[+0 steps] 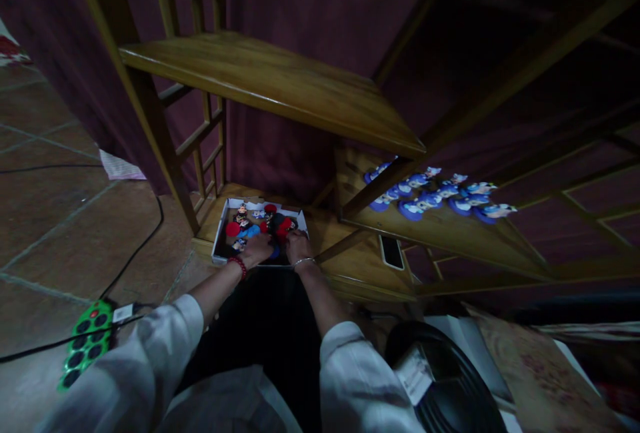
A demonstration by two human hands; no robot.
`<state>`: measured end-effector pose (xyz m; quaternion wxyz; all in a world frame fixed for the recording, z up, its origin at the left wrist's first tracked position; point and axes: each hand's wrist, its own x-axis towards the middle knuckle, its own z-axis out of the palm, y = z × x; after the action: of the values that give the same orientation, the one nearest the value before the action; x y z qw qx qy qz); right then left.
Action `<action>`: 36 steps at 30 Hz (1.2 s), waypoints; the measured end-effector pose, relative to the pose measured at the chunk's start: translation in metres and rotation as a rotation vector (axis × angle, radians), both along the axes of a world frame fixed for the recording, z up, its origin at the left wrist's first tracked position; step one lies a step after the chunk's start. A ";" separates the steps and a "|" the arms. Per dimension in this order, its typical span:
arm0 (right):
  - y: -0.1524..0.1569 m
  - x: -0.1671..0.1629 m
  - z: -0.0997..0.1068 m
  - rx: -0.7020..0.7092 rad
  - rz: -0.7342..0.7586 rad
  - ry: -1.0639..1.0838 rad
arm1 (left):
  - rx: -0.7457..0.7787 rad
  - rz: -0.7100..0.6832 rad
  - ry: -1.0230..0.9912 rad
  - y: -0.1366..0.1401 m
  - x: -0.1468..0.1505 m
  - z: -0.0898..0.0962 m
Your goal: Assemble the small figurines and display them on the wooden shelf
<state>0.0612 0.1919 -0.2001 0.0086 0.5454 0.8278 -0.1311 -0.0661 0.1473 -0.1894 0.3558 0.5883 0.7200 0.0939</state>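
Observation:
A shallow white-edged box [219, 241] on the lowest wooden shelf holds several small figurines with red and blue round bases. My left hand [257, 249], with a red bracelet at the wrist, reaches into it beside a blue piece [275, 251]. Its fingertips are too dark to make out. At the box's right side, my right hand [299, 246] has its fingers closed on a red-and-dark figurine [284, 228]. Another figurine [242, 211] stands near the back left of the box, close to a red base [233, 229].
Several blue-and-white figurines [420, 203] stand on the shelf to the right. A phone [391, 251] lies below them. The upper shelf board [270, 79] overhangs the box. A green power strip [87, 343] with cables lies on the floor; a black stool [450, 379] is lower right.

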 end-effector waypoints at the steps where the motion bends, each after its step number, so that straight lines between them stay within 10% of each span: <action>1: -0.001 -0.001 0.001 0.006 0.004 -0.016 | 0.014 -0.016 0.043 0.000 0.001 0.000; 14: -0.006 -0.005 0.009 -0.009 0.000 -0.184 | 0.151 -0.164 0.226 -0.007 0.011 0.007; 36: 0.002 0.006 -0.002 0.038 -0.086 0.281 | 0.090 -0.001 0.050 0.006 0.005 -0.006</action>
<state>0.0670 0.1940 -0.2023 -0.1234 0.5568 0.7991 -0.1905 -0.0610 0.1536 -0.1949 0.3110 0.6063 0.7235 0.1110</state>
